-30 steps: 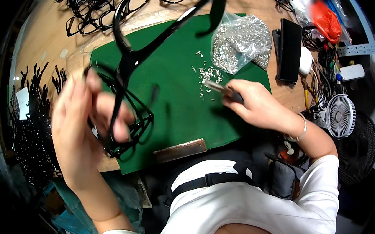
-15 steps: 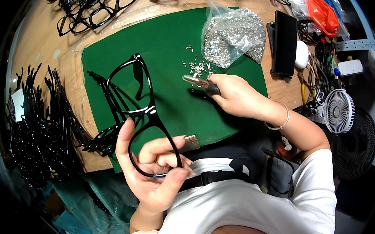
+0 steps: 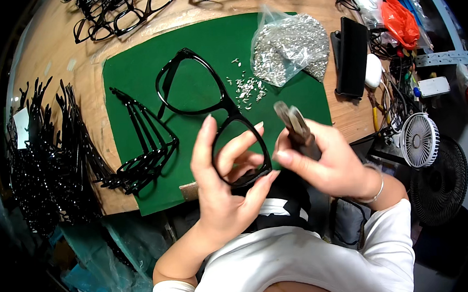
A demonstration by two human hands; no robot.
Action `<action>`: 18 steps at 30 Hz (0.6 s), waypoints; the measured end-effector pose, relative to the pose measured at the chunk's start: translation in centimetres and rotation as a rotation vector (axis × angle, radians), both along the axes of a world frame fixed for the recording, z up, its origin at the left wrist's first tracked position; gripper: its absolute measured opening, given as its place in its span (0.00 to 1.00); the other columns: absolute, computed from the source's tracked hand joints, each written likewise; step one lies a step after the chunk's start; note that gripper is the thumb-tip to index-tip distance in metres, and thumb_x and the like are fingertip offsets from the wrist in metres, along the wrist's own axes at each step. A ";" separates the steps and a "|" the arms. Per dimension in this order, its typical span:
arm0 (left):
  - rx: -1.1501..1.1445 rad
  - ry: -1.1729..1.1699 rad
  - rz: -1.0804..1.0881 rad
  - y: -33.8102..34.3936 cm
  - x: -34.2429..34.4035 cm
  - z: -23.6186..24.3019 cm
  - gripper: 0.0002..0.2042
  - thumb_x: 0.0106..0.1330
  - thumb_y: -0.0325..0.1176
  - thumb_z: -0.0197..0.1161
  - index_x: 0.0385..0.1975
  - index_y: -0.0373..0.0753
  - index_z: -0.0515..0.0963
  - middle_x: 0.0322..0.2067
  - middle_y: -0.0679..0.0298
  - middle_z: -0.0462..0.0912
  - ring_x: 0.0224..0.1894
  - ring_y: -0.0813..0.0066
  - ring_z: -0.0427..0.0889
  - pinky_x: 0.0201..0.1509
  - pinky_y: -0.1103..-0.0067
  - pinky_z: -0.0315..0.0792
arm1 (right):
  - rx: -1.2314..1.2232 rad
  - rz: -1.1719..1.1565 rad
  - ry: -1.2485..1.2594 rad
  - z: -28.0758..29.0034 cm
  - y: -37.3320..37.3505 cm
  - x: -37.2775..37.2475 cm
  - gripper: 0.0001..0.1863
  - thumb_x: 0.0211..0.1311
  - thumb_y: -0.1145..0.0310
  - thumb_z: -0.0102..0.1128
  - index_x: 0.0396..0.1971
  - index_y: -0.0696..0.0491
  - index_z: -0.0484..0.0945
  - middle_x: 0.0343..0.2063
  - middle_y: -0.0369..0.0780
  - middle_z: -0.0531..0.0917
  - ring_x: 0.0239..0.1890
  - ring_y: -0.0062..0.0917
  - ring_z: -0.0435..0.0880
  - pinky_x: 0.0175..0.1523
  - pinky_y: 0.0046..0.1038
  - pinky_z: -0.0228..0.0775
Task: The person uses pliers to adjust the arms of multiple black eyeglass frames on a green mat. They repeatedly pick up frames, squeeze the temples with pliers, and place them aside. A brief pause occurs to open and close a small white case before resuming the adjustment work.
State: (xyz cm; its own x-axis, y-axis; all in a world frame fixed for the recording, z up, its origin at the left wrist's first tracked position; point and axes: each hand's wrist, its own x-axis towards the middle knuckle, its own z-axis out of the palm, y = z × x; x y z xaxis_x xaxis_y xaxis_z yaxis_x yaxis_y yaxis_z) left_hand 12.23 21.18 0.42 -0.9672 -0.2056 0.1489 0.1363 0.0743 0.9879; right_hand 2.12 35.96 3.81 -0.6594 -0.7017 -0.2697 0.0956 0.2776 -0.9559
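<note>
So the wooden table (image 3: 56, 50) is taking up most of the view, and a green mat (image 3: 131, 72) is lying across it. Over on the left, a big pile of black temple arms (image 3: 46, 170) is spilling toward the table's edge. A clear bag of silvery bits (image 3: 293, 55) is sitting at the mat's far right, and a smaller cluster of black eyewear parts (image 3: 149, 161) is resting on the mat's left side.

The left hand (image 3: 223, 206) is holding a black glasses frame (image 3: 233, 109) above the mat: thumb and fingers are curling around the near lens rim, with the index finger sticking up along its left side. The frame is tilting, its other lens pointing away from the person. Just beside it, the right hand (image 3: 333, 161) is gripping some pliers (image 3: 300, 133), fingers wrapping around the dark handles and thumb pressing in. The metal tips are blurring a bit, so I can't tell how far apart they're standing. Tiniest of all, loose silvery bits (image 3: 251, 92) are lying scattered near the bag.
</note>
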 end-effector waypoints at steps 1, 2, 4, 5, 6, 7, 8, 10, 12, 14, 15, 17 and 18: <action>-0.028 0.021 0.019 0.6 -0.4 -0.2 0.45 0.51 0.16 0.63 0.64 0.38 0.36 0.54 0.51 0.67 0.41 0.76 0.75 0.45 0.83 0.73 | -0.023 0.015 0.082 0.1 0.2 0.4 0.07 0.59 0.70 0.57 0.30 0.58 0.72 0.23 0.36 0.76 0.26 0.15 0.73 0.31 0.19 0.67; -0.041 0.053 0.053 1.1 -0.7 -0.4 0.45 0.50 0.16 0.63 0.63 0.36 0.37 0.54 0.50 0.68 0.41 0.75 0.76 0.44 0.83 0.74 | -0.035 -0.012 0.091 0.0 0.3 0.8 0.07 0.59 0.70 0.57 0.30 0.58 0.72 0.23 0.36 0.76 0.26 0.14 0.73 0.32 0.19 0.67; -0.073 0.064 0.126 2.0 -1.1 -0.6 0.45 0.49 0.15 0.63 0.63 0.35 0.38 0.53 0.50 0.69 0.40 0.73 0.77 0.42 0.84 0.75 | -0.088 -0.113 0.029 -0.5 0.4 1.3 0.07 0.60 0.70 0.56 0.31 0.59 0.72 0.24 0.34 0.76 0.26 0.13 0.73 0.31 0.18 0.67; -0.078 0.065 0.140 2.3 -1.1 -0.7 0.45 0.49 0.15 0.63 0.63 0.34 0.38 0.53 0.49 0.69 0.40 0.73 0.77 0.41 0.84 0.75 | -0.077 -0.118 0.050 -0.8 0.4 1.4 0.07 0.60 0.70 0.57 0.31 0.58 0.72 0.24 0.34 0.75 0.26 0.12 0.73 0.31 0.18 0.66; -0.084 0.062 0.156 2.5 -1.1 -0.8 0.45 0.49 0.15 0.63 0.63 0.34 0.39 0.52 0.49 0.69 0.40 0.72 0.77 0.41 0.84 0.75 | -0.075 -0.128 0.080 -0.9 0.3 1.7 0.07 0.60 0.70 0.57 0.31 0.58 0.71 0.25 0.33 0.75 0.27 0.12 0.72 0.31 0.17 0.66; -0.080 0.060 0.184 2.7 -1.1 -0.8 0.44 0.49 0.15 0.63 0.63 0.33 0.39 0.52 0.49 0.69 0.40 0.72 0.77 0.40 0.85 0.75 | -0.094 -0.152 0.131 -1.0 0.1 1.7 0.07 0.60 0.70 0.57 0.31 0.58 0.71 0.25 0.33 0.74 0.27 0.12 0.72 0.31 0.17 0.65; -0.107 0.067 0.182 2.8 -1.1 -0.8 0.44 0.48 0.15 0.63 0.62 0.33 0.40 0.52 0.49 0.69 0.40 0.72 0.77 0.40 0.84 0.75 | -0.104 -0.169 0.012 -1.0 0.0 1.7 0.08 0.60 0.70 0.57 0.32 0.58 0.70 0.25 0.33 0.74 0.27 0.11 0.71 0.32 0.16 0.65; -0.142 0.073 0.196 2.7 -1.2 -0.7 0.44 0.48 0.14 0.63 0.62 0.33 0.40 0.52 0.49 0.69 0.39 0.71 0.77 0.40 0.83 0.76 | -0.160 -0.224 -0.182 -0.7 -0.2 1.4 0.09 0.60 0.69 0.58 0.32 0.57 0.70 0.25 0.32 0.73 0.27 0.11 0.70 0.32 0.15 0.63; -0.141 0.043 0.176 2.4 -1.3 -0.5 0.44 0.50 0.15 0.63 0.63 0.36 0.40 0.52 0.51 0.70 0.42 0.73 0.76 0.44 0.82 0.75 | -0.028 -0.169 -0.308 -0.4 -0.1 0.6 0.11 0.59 0.65 0.59 0.32 0.56 0.69 0.25 0.30 0.72 0.27 0.10 0.67 0.32 0.15 0.60; -0.114 0.016 0.111 1.9 -1.4 -0.1 0.43 0.52 0.16 0.62 0.63 0.38 0.39 0.53 0.52 0.70 0.45 0.73 0.75 0.47 0.80 0.75 | -0.039 -0.084 -0.540 -0.1 0.2 0.0 0.11 0.60 0.64 0.58 0.33 0.55 0.69 0.24 0.29 0.71 0.26 0.10 0.66 0.32 0.15 0.59; 0.021 -0.043 0.060 1.7 -1.4 0.3 0.43 0.52 0.15 0.61 0.63 0.39 0.39 0.53 0.52 0.69 0.46 0.73 0.74 0.48 0.79 0.75 | -0.038 -0.044 -0.528 0.0 0.1 -0.2 0.11 0.60 0.64 0.58 0.33 0.55 0.70 0.25 0.29 0.72 0.27 0.10 0.66 0.32 0.16 0.60; 0.388 -0.177 -0.010 1.1 -1.2 1.0 0.44 0.52 0.15 0.60 0.63 0.42 0.37 0.55 0.51 0.68 0.50 0.71 0.73 0.51 0.77 0.75 | -0.047 0.014 -0.488 0.1 0.1 -0.2 0.10 0.61 0.64 0.57 0.33 0.55 0.70 0.25 0.30 0.72 0.28 0.10 0.67 0.34 0.16 0.62; 0.414 -0.144 -0.036 0.8 -1.1 1.3 0.44 0.53 0.15 0.60 0.63 0.42 0.37 0.55 0.50 0.67 0.52 0.68 0.73 0.52 0.75 0.74 | -0.077 0.026 -0.523 0.1 0.0 -0.2 0.10 0.61 0.64 0.57 0.33 0.56 0.70 0.26 0.30 0.72 0.29 0.11 0.68 0.35 0.16 0.63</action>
